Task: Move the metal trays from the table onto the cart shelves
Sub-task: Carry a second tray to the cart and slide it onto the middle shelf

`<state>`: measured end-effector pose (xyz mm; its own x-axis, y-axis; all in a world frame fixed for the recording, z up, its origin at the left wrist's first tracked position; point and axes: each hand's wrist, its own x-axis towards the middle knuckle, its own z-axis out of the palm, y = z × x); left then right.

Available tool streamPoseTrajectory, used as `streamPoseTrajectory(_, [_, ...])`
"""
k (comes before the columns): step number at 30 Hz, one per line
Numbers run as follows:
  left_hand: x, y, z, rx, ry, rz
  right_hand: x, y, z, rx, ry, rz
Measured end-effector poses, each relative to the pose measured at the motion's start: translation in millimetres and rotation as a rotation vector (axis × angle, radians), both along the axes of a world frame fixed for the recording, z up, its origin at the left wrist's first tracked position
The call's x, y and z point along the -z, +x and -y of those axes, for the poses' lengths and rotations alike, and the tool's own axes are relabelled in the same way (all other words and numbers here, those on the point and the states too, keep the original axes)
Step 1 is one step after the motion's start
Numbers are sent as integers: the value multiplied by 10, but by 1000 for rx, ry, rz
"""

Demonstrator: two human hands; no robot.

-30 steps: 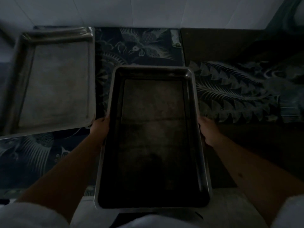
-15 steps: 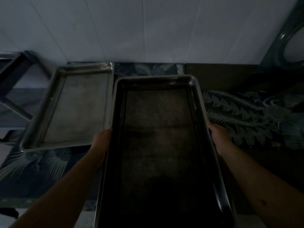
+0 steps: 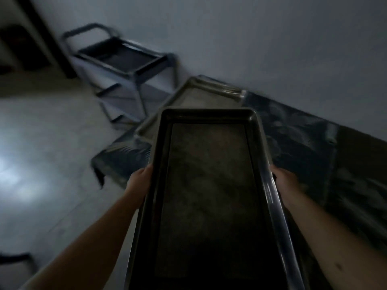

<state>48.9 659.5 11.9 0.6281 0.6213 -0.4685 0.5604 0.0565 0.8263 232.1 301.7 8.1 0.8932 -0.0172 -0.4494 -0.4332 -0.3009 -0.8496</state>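
Observation:
I hold a dark, empty metal tray [image 3: 209, 185] lengthwise in front of me, lifted off the table. My left hand [image 3: 139, 181] grips its left long rim and my right hand [image 3: 284, 181] grips its right long rim. Beyond it a second, paler metal tray [image 3: 201, 95] lies on the patterned tablecloth [image 3: 293, 132], partly hidden by the held tray. The metal cart [image 3: 123, 65] stands at the upper left against the wall, its top shelf and lower shelves bare.
A pale floor [image 3: 41, 153] with a bright reflection spreads on the left. A white wall [image 3: 251, 38] runs behind cart and table. A dark door frame [image 3: 41, 36] is at the far left. The view is dim and motion-blurred.
The view has swung left and upward, bringing the cart and floor into sight. The held tray has risen off the table and now points toward the cart.

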Motion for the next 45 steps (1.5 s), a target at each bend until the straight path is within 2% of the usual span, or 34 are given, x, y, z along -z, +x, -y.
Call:
streamPoseTrajectory(5, [6,-1384,-674,-396,46,61,64,-153,-1644,-398,30,46])
streamPoseTrajectory(7, [22,-2013,-868,-553,99,47,93,-411,-2296,-544,36,48])
streamPoseTrajectory(10, [73,-2915,-1079,-777,66,96,116,-903,-3235,-762,45,61])
streamPoseTrajectory(13, [69,-3647,-1213,-970,40,122,73,-1423,-4034,-951,21,153])
streamPoseTrajectory(15, [89,-3948,-1349,-1050,56,142,29,-1687,-4445,-1035,-4,189])
streamPoseTrajectory(18, [83,-4244,-1658,-1080,91,144,22,-1959,-4862,-1049,-3,201])
streamPoseTrajectory(26, [138,-4649,-2359,-1033,124,72,70,-2354,-5509,-1034,9,210])
streamPoseTrajectory(34, [386,-4350,-3239,-1027,45,83,205,-2091,-6353,-1053,-83,219])
streamPoseTrajectory(40, [528,-3880,-4442,-1029,68,68,455,-1626,-7571,-1070,-74,202])
streamPoseTrajectory(45, [387,-3595,-5401,-1101,84,58,311,-1283,-8833,-1184,-88,268])
